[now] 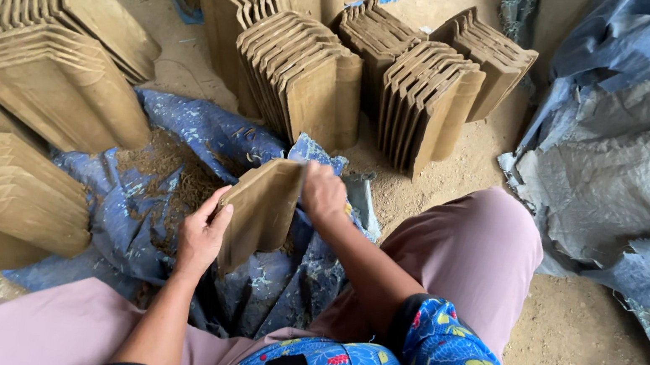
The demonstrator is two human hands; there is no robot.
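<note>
Head view: clay tile (pixel 262 208) between hands (pixel 203 233)

- I sit on a sandy dirt floor (pixel 576 328).
- Grey and blue sacks (pixel 642 159) lie bunched on my right.
- A crumpled blue sheet (pixel 181 120) covers the ground.
- Soft daylight falls everywhere.

Both hands, left (pixel 201 235) and right (pixel 323 193), hold a clay tile (pixel 262 209), seemingly unfired, over blue cloth (pixel 205 128).
</note>
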